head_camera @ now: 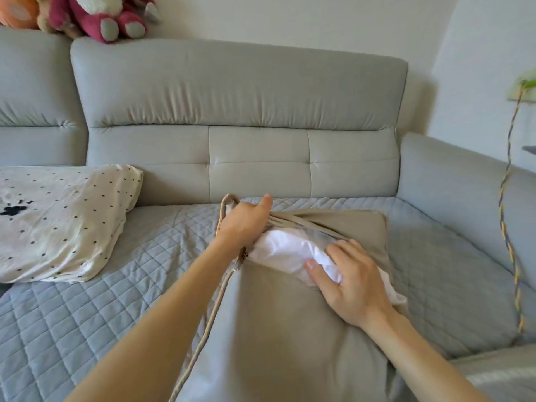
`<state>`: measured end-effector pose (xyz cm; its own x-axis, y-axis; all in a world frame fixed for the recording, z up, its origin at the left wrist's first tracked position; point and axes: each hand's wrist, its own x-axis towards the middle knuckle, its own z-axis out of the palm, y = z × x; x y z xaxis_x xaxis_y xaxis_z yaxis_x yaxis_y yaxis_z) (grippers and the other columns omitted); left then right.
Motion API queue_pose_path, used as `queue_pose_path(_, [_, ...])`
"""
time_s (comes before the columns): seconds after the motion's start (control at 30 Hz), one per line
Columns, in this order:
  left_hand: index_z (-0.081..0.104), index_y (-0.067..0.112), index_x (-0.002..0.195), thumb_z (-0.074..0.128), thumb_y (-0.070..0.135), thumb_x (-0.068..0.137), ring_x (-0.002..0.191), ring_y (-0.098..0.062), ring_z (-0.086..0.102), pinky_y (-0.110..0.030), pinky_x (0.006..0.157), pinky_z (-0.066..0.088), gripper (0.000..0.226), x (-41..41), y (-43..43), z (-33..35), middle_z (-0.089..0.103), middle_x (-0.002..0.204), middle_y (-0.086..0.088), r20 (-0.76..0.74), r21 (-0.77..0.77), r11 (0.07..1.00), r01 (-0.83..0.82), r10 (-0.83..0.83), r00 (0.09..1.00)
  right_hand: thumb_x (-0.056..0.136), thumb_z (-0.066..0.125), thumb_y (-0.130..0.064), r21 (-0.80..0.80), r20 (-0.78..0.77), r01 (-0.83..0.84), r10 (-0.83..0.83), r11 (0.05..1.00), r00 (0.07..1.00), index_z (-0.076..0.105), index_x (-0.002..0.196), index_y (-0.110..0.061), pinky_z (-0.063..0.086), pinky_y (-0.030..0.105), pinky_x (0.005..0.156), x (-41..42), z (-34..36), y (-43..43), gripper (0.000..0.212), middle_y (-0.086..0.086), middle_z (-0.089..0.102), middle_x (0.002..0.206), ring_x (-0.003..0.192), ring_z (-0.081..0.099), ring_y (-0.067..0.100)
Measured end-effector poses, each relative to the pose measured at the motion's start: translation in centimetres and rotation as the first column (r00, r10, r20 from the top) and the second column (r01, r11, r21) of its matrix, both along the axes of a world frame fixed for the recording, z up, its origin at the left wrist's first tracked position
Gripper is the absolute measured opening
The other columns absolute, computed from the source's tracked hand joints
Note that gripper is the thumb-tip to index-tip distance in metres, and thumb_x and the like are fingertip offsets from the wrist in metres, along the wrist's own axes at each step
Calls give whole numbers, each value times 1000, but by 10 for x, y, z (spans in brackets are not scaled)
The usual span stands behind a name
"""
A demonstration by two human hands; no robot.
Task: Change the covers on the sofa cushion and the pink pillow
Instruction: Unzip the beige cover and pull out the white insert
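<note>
A sofa cushion in a beige-grey cover (278, 329) lies on the quilted seat in front of me, its zipper opening gaping at the far end. The white inner cushion (285, 250) bulges out of that opening. My left hand (246, 220) grips the bunched upper edge of the cover at the opening's far left corner. My right hand (352, 278) lies on the white inner cushion with fingers spread, pressing it at the opening. A cream pillow with black dots (62, 221) lies on the seat to the left.
The grey sofa backrest (240, 91) rises behind the cushion and an armrest (458, 184) closes the right side. Plush toys (107, 15) sit on the backrest top left. A braided cord (507, 216) hangs down on the right. A quilted grey mat (95, 309) covers the seat.
</note>
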<state>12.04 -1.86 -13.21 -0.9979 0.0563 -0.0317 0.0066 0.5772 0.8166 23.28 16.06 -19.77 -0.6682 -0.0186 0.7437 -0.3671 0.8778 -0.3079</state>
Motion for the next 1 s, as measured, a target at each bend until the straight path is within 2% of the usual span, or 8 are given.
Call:
queue_pose_path(0.07, [61,15,78,38,52,96,100,-28,56,-41,97,43,47,4,-3,1,66,101,-9,32,122,992,-4,0,999,82,63,-50,35,74,44,-47,998,996,54,83,-21,44,36,74,9,11,-12,30,-8,53,89,84,48,21])
queue_pose_path(0.17, [57,18,60,49,41,96,89,-29,59,-48,100,44,43,13,-12,-2,58,72,-1,12,286,958,-30,27,1000,71,72,-37,172,-30,16,-11,985,999,60,116,-23,40,35,92,30,32,-42,49,-9,56,123,111,51,24])
queue_pose_path(0.27, [62,20,59,57,41,93,86,-26,61,-48,98,45,40,18,-20,-6,60,66,4,43,366,930,-30,15,999,85,63,-30,118,-62,-171,179,978,982,64,120,-18,44,34,94,34,38,-72,37,-7,60,125,114,57,20])
queue_pose_path(0.33, [63,21,52,58,48,84,82,-23,60,-50,99,47,42,20,-26,-6,60,64,3,52,382,923,-38,20,998,95,50,-32,89,10,-143,142,986,990,67,114,-17,49,35,90,25,32,-84,30,-5,63,119,108,60,20])
queue_pose_path(0.5, [57,18,65,39,55,96,100,-29,61,-40,98,46,52,21,-30,-16,59,79,-1,12,194,978,-76,75,997,85,46,-55,267,265,77,-150,961,953,65,94,-15,50,38,71,5,19,-100,45,4,64,93,82,62,27])
queue_pose_path(0.6, [53,18,67,34,55,99,86,-22,56,-36,85,42,53,20,-23,-18,56,74,4,-51,153,982,-109,118,992,71,52,-57,360,300,139,-255,923,919,63,89,-15,47,35,65,-5,25,-107,47,4,62,86,73,60,27])
queue_pose_path(0.83, [42,20,71,52,43,94,76,-21,52,-33,67,36,34,-4,-20,-29,51,69,6,-222,80,988,-133,148,964,87,47,-55,440,459,125,-342,889,820,59,119,-18,33,40,95,-41,36,-116,50,2,65,120,117,48,28])
queue_pose_path(1.0, [44,20,90,45,25,92,88,-31,52,-38,76,40,6,-18,-21,-17,52,94,0,-275,-131,979,-159,119,954,94,48,-48,427,499,110,-335,898,799,66,111,-24,37,36,81,-62,50,-115,34,5,69,115,112,61,26])
